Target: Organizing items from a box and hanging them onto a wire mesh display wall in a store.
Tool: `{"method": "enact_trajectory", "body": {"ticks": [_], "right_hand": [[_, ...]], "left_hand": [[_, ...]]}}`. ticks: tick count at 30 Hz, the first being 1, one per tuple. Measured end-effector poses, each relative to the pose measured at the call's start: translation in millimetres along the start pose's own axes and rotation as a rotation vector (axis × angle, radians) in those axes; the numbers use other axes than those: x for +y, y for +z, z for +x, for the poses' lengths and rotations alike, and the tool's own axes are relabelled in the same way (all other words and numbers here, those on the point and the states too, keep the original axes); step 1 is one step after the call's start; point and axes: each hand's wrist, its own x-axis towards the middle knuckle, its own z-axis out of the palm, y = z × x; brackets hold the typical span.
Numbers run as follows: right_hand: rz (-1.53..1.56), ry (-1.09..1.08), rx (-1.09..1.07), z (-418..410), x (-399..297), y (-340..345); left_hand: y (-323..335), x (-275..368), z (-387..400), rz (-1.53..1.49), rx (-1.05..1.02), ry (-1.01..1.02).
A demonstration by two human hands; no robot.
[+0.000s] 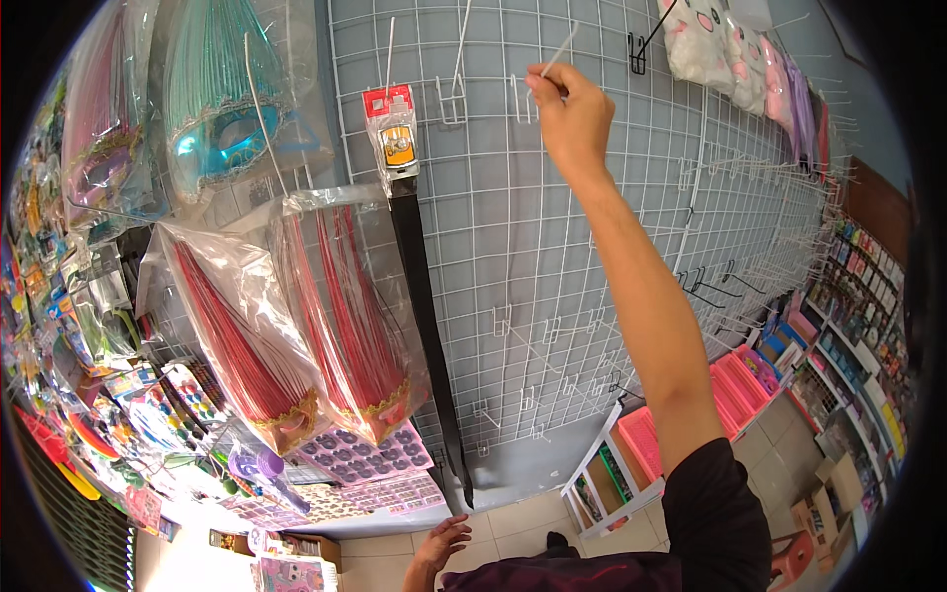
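My right hand [573, 111] is raised to the white wire grid panel [547, 244], thumb and fingers closed around a white metal display hook [560, 50]. To its left, another white hook [453, 100] is on the grid. Further left, a packaged black belt [425, 296] with an orange and silver buckle [398, 146] hangs from a hook. My left hand [444, 540] is low at the bottom, fingers apart, holding nothing, below the belt's lower end. Bagged masks with red strands [344, 318] hang left of the belt.
A bagged turquoise mask [229, 140] hangs at upper left. Plush items in bags [695, 37] hang at upper right. A white stepladder or rack [610, 473] and pink plastic baskets [641, 444] stand below at right. A red stool [792, 559] and an open cardboard box [821, 518] are on the tiled floor.
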Motion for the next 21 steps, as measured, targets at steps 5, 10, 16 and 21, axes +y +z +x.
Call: {"method": "enact_trajectory", "body": {"ticks": [5, 10, 16, 21], "right_hand": [[0.041, -0.038, -0.003, 22, -6, 17], [-0.126, -0.028, -0.06, 17, -9, 22], [-0.161, -0.006, -0.147, 11, -2, 13], [-0.006, 0.107, -0.257, 17, 7, -4]], "left_hand": [[-6, -3, -6, -0.015, 0.036, 0.002], [-5, -1, -12, -0.011, 0.062, 0.014], [0, 0, -15, 0.0, 0.067, 0.019], [1, 3, -14, 0.016, 0.058, 0.01]]}}
